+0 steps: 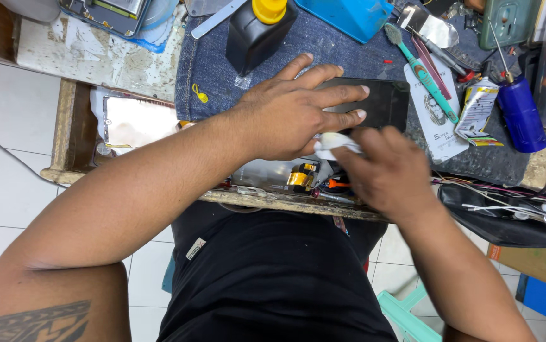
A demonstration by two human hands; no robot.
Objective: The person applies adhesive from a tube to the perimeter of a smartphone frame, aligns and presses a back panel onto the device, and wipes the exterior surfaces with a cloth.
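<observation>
Head view: left hand [292, 111] half-hides black phone [377, 101].

Left hand [298, 107] covers much of the dark flat device [380, 101]. Right hand [390, 174] blurred, hiding most of the white wipe [333, 144]. Black bottle [257, 31] cut off at top edge.

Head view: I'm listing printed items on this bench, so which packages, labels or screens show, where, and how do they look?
Flat black rectangular device, screen dark, on the denim mat under the left hand.
White printed card, right of it, bearing a grey drawing.
Crumpled yellow-and-white tube, beside the card.
Phone with blue-edged screen, top left.
Cardboard box, lower right.
The right hand holds a white wipe.
</observation>
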